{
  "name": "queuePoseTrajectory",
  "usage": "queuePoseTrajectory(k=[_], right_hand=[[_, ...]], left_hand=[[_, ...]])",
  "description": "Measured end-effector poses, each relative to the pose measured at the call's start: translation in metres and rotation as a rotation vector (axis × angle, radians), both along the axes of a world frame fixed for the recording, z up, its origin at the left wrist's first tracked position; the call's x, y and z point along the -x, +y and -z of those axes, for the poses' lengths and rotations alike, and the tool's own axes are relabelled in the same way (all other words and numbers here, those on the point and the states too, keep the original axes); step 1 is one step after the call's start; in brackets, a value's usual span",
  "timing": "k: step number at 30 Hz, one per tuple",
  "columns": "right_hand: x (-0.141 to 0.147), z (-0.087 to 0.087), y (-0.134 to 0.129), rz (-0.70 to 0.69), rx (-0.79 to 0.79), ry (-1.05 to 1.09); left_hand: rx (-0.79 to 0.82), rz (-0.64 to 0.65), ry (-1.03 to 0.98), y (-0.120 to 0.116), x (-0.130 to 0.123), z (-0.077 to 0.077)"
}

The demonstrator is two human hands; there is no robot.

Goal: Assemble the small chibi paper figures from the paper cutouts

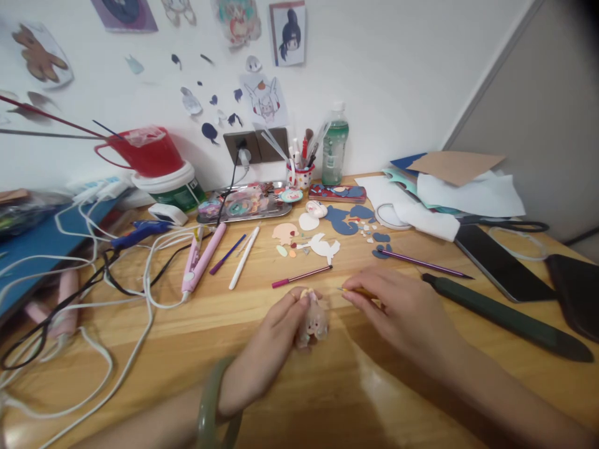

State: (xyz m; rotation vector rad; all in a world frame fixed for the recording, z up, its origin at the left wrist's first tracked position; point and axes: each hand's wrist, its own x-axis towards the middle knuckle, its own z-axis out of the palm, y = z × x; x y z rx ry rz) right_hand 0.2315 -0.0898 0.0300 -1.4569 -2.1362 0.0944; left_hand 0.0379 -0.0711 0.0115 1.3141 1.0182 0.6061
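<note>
My left hand (285, 321), with a green bangle at its wrist, pinches the top of a small pale doll-like figure (314, 323) that has a face with dark eyes. To its right, my right hand (386, 299) is closed on a thin yellow tool (362, 290) whose metal tip points left toward the figure without touching it. Just beyond the hands lies a magenta pen (302, 276). Farther back are flat cut-outs: a peach one (283, 234), a white one (324, 247) and a blue one (341, 219). A purple pencil (425, 263) lies behind my right hand.
Tangled white cables (150, 299) and a pink iron (203, 262) cover the left side. A metal tray (262, 216), a pen cup (302, 178) and a green bottle (335, 146) stand near the wall. On the right lie a phone (505, 265) and a dark green tool (510, 318).
</note>
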Motion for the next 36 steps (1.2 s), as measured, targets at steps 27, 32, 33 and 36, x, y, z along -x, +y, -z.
queuePoseTrajectory(k=[27,32,33,36], right_hand=[[0.012,0.04,0.004,-0.223,0.111,0.084],[0.009,0.045,-0.001,-0.274,-0.075,-0.01],[0.008,0.046,-0.002,-0.299,-0.077,-0.04],[0.006,0.048,-0.001,-0.342,-0.055,-0.103]], left_hand=[[-0.725,0.409,0.518,0.033,0.038,0.011],[-0.691,0.377,0.542,0.031,0.036,0.013],[-0.69,0.377,0.546,0.03,0.036,0.014],[-0.694,0.384,0.554,0.03,0.036,0.015]])
